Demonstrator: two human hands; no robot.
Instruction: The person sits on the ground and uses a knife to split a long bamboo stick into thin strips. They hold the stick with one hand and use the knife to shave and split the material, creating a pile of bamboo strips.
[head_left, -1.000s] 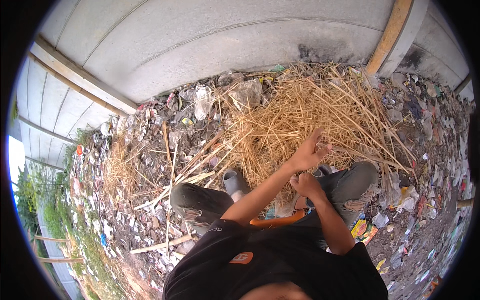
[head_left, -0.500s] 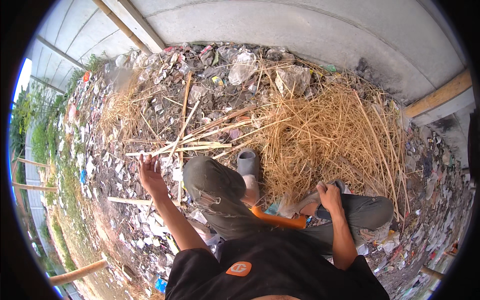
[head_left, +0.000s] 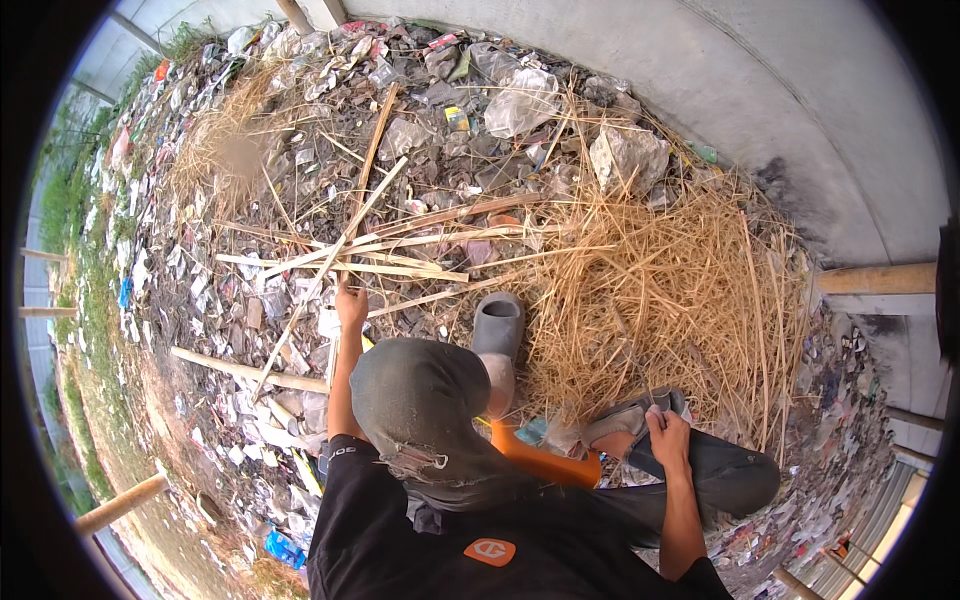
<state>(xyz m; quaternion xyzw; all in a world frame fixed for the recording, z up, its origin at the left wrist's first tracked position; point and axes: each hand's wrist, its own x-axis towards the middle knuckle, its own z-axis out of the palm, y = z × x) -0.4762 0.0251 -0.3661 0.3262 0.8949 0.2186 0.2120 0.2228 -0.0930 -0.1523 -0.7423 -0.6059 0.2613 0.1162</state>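
Ground [head_left: 150, 370] covered in litter spreads widest, its margins bent and cut off at the round edge of view, with the scraps at far right too small to sort. Grey wall [head_left: 800, 120] panels close off the top and right, also cropped. Straw heap [head_left: 690, 290] comes next, near the wall's foot. The person's 2 dark trouser legs [head_left: 420, 390] fill the lower middle; 1 raised knee hides part of the left arm. Pale wooden strips [head_left: 400, 270] lie crossed on the litter, left of the straw. Between the legs, an orange object [head_left: 555, 463] shows only partly, its full shape hidden. Left hand [head_left: 351, 306] lies at the near side of the strips, its grip touching or just beside the closest one; the fingers are too obscured to tell whether they are apart or clamped on it. Right hand [head_left: 668, 435] is over the lower right leg, well apart from the strips; its grip is curled together, and whether anything is inside cannot be told.
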